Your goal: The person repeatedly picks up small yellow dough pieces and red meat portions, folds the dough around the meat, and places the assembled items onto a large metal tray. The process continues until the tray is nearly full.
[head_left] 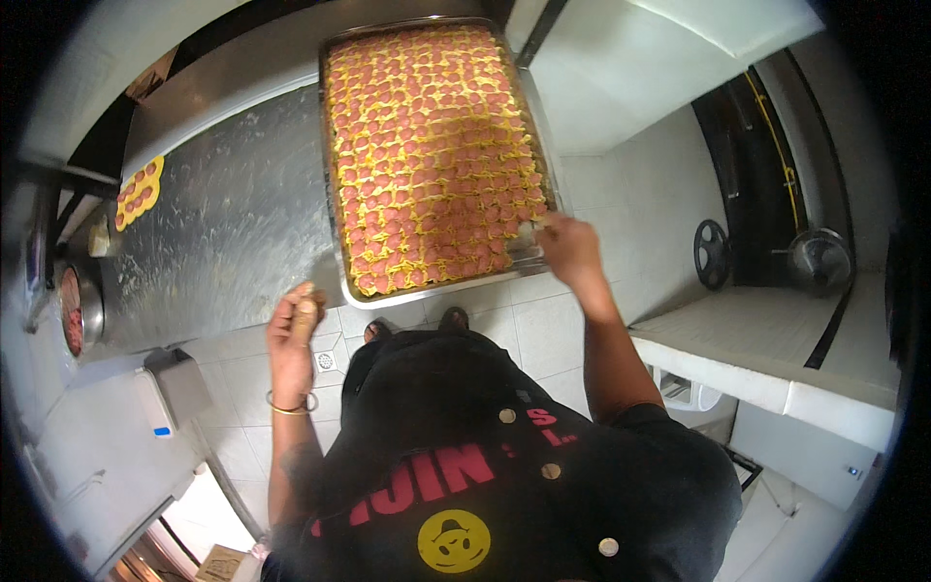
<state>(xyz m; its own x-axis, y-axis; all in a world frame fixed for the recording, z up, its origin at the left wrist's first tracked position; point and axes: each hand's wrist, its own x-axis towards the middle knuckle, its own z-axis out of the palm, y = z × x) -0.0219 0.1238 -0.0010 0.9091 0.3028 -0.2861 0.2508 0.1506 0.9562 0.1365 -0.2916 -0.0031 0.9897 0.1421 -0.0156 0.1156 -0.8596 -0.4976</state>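
Observation:
A large metal tray point(354, 302) lies at a slight angle on the right part of the worktable. Close rows of small dumplings point(427, 155), pink meat filling in crimped yellow wrappers, cover nearly all of it. My right hand point(572, 250) is at the tray's near right corner, fingers pinched together beside the last row. Something pale shows at its fingertips, too small to name. My left hand point(298, 318) hovers off the tray's near left corner by the table edge, thumb and fingers closed. Whatever it may hold is hidden.
Yellow wrappers point(141, 194) topped with meat balls lie at the table's far left. Nearer stands a metal bowl point(85, 308) of pink meat. Flour streaks the dark worktable point(223, 213). On the right are a strainer point(819, 260), a black handwheel point(711, 254) and a tiled ledge point(747, 373).

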